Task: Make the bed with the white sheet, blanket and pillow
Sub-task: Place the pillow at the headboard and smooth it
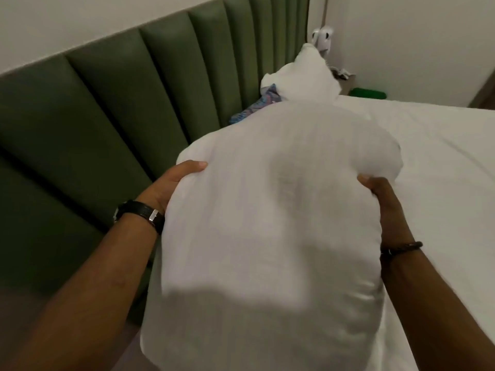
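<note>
A large white pillow (267,223) fills the middle of the view, held up over the head end of the bed. My left hand (171,186) grips its left side, thumb on top and fingers hidden underneath. My right hand (380,194) grips the right side, fingers tucked into the cloth. The white sheet (434,162) lies spread over the mattress on the right. A second white pillow (302,76) stands against the headboard farther back, with a patterned blue cloth (257,105) beside it.
A green padded headboard (112,108) runs along the left. A bedside table (345,81) with small items and a white wall device (322,38) sit in the far corner. A green object (368,92) lies beyond the bed.
</note>
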A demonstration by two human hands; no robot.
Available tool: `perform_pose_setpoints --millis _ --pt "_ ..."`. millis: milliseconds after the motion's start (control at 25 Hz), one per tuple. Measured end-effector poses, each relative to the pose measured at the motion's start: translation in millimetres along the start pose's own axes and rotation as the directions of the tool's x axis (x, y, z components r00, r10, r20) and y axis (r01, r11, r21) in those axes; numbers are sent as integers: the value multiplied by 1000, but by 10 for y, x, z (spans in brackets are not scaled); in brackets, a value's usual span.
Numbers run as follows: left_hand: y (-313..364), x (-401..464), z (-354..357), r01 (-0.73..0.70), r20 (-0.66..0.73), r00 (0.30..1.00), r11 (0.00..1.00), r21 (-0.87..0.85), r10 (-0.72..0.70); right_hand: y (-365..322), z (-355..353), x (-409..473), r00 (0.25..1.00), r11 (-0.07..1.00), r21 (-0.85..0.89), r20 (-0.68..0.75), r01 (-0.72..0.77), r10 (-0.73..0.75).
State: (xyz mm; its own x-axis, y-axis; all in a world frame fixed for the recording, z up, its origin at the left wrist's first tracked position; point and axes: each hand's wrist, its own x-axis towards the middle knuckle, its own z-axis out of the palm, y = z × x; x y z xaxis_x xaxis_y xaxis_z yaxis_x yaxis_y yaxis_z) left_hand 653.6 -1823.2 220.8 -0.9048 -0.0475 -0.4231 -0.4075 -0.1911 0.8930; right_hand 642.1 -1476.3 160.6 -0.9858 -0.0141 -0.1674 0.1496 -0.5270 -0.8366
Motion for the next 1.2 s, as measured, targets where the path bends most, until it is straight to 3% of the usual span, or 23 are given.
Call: perform_pose_setpoints --millis 200,480,720,880,960,1080,1160,1200 --pt "-105 1368 -1071 71 29 997 997 14 -71 1166 528 1039 999 998 -41 -34 -43 42" --pt "-1586 2734 -1601 286 -125 954 952 112 -272 2819 -75 1776 942 942 -162 -218 -293 255" --pt "-2181 2465 -1720 306 -380 913 862 403 -146 3158 -197 1495 886 837 -334 -330 -433 327" --pt "-2400 1556 -1843 349 -358 916 793 499 -178 3234 -172 601 839 754 -375 -322 -539 439" --pt "-2576 1369 -1917 405 -421 891 710 575 -167 3361 -212 362 834 708 -449 -382 -545 399" --pt "-2687 1336 -1940 483 -493 858 555 677 -146 3475 -301 314 791 522 -594 -470 -612 391" --pt "-2694 1302 -1868 446 -487 873 414 794 -7 3386 -264 376 806 409 -695 -524 -591 275" --pt "-2715 1240 -1790 375 -440 889 346 860 131 3327 -200 384 835 378 -754 -538 -537 115"
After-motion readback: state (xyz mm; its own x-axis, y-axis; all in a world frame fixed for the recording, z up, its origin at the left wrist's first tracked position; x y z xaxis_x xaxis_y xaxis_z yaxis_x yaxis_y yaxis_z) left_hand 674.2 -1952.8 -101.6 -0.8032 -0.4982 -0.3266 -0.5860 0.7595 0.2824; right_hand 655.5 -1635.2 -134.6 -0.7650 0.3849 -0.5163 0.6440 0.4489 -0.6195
